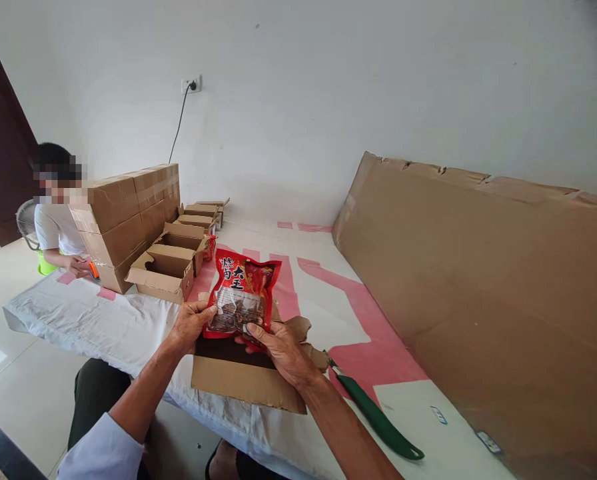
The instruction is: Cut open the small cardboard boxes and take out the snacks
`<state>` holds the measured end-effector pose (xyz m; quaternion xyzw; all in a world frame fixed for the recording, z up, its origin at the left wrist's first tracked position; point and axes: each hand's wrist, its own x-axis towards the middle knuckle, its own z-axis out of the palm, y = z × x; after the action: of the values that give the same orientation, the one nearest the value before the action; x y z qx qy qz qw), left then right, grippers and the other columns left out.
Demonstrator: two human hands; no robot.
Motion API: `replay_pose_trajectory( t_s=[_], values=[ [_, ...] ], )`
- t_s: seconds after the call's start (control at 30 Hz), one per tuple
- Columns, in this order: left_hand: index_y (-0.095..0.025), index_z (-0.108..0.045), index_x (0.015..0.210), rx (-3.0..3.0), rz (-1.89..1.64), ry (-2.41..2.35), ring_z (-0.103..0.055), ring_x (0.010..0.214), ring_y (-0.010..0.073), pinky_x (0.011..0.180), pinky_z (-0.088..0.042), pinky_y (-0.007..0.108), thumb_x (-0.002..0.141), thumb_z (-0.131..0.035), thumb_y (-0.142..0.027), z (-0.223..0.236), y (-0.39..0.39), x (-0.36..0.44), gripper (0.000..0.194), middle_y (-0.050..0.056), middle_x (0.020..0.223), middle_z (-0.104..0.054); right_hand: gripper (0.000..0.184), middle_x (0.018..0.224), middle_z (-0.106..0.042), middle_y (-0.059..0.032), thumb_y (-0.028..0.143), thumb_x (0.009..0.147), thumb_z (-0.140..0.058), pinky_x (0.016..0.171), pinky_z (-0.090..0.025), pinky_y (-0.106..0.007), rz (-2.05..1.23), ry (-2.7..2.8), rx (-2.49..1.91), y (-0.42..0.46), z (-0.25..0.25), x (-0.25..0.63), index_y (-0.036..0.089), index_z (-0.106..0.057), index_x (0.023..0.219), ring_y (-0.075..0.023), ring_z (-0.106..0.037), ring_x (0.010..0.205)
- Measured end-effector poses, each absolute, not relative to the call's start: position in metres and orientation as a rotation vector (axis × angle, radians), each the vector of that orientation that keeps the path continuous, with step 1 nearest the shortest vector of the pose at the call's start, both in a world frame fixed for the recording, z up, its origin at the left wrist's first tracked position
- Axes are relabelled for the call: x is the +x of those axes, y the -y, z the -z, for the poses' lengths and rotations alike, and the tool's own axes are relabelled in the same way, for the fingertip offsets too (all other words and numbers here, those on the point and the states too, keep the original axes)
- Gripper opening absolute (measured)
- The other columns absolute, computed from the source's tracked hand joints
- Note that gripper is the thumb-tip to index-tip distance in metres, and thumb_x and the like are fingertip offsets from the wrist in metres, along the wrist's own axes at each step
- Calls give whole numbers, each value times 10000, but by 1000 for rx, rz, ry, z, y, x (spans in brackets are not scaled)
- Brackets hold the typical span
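Note:
A red snack pouch (243, 293) with a clear window, dark pieces showing inside, is held up between my two hands. My left hand (193, 323) pinches its lower left edge. With the thumb on the front and fingers behind, my right hand (281, 350) grips its lower right corner. Directly beneath is an open cardboard box (248, 383) with its near flap folded out toward me; the pouch and hands hide much of its inside. A green-handled knife (378, 417) lies to the right of the box, its blade end partly hidden by torn cardboard.
Several open boxes (166, 267) stand in a row at the back left, beside a stack of closed cartons (123, 220). A large cardboard sheet (478, 293) leans along the right side. Another person (61, 220) sits beyond the cartons at the far left.

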<state>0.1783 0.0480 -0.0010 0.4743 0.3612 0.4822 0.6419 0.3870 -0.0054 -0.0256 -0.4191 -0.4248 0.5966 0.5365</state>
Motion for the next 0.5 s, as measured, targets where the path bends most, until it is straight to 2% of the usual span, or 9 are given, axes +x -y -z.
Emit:
replay_pose_trajectory(
  t_s=[0.23,0.5],
  values=[
    [-126,-826,762,1065,-1092,-792,-666,630,169,659,-557,302,551,-1005,-625,4,-47,176,571,48,693,-745,564,1055,-824,-87,648,662,-952,696,-612,-382,-1443,1007,-973,7,26,388,240,-819,1027,-305,-786,907],
    [-142,-835,894,1047,-1154,-766,-700,725,161,746,-580,288,573,-1020,-559,-3,-46,180,558,43,801,-779,588,1018,-825,-94,673,653,-949,682,-593,-382,-1443,1030,-998,7,33,388,229,-815,1015,-308,-783,871]
  ],
)
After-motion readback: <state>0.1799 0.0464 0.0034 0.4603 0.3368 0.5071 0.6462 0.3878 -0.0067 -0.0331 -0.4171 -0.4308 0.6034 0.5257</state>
